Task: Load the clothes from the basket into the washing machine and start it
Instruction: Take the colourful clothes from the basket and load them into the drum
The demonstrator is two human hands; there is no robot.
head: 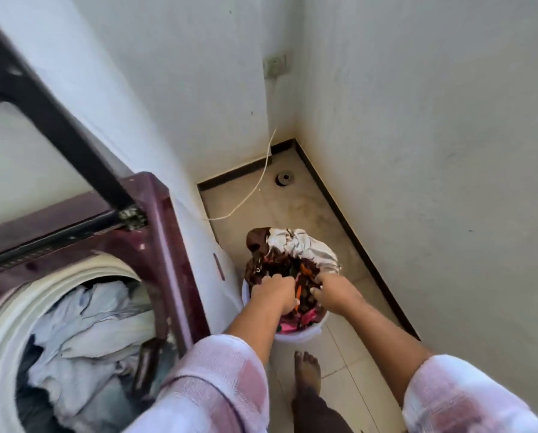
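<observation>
sleeves (217, 379): pink-and-white tie-dye, pushed up on both forearms, nearest the camera, blurred at the bottom edge.
foot (307, 375): bare, on the tiled floor (346, 367), just near of the bucket, between the two arms.
washing machine (155, 245): top-loader at left, maroon top frame, white side panel; lid (42, 98) raised and leaning back, dark frame with a clear pane.
drum opening (11, 310): cream ring, near left; pale blue-white and dark garments (83, 323) already lie piled inside.
bucket (299, 334): white plastic, on the floor just right of the machine's side; only its near rim shows, the rest is covered by laundry.
clothes (296, 245): heaped above the rim; white-grey crumpled piece at the far right, brown piece far left, pink and orange bits near the hands.
left hand (272, 295): fingers curled shut, clutching dark cloth at the left of the heap.
right hand (333, 292): fingers curled down into the heap, gripping cloth at the right; fingertips buried.
hands relation: close side by side, not touching.
cord (255, 189): white, runs down the far wall and trails across the floor toward the machine.
floor drain (282, 178): dark round, in the far corner.
wall socket (275, 66): on the far wall near the corner, above the cord.
</observation>
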